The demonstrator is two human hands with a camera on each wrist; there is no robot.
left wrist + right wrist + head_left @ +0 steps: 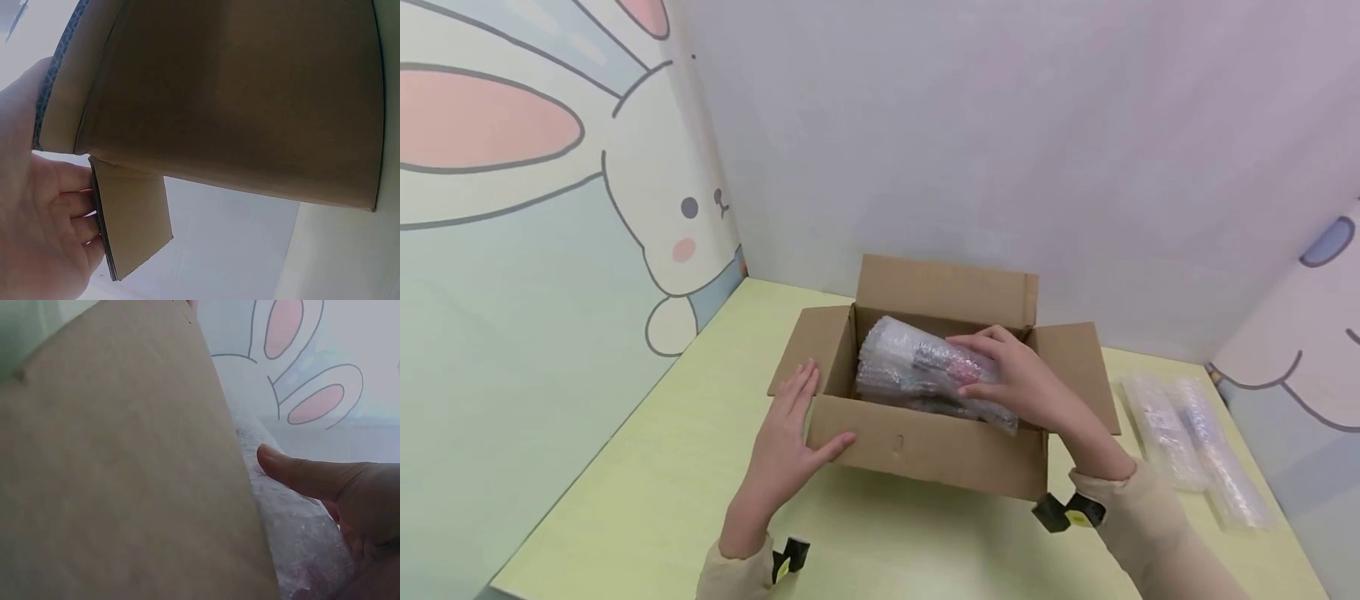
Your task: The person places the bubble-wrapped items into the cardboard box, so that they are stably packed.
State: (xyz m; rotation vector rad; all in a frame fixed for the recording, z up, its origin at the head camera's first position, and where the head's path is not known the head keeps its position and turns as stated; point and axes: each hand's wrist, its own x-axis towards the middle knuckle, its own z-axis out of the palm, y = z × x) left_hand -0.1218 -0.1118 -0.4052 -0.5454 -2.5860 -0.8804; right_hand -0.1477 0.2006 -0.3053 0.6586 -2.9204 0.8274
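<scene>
An open cardboard box [928,446] holds bubble-wrapped packages. My right hand [1026,379] holds the top bubble-wrapped package [898,340] from above, thumb on the near side and fingers on the far side. That package lies slanted, its right end over the front edge of the box. Under it another bubble-wrapped package [880,379] partly shows. In the right wrist view the thumb [300,472] lies against the clear wrap [300,534]. My left hand [786,433] rests at the front left corner, fingers extended on the left flap [808,342] and thumb on the front flap.
Two bubble-wrapped packages [1165,433] lie side by side on the light yellow table [647,475], right of the box. The back flap [943,292] stands up and the right flap [1075,367] is folded outward. Printed cloth walls [1000,150] enclose the table's back and sides.
</scene>
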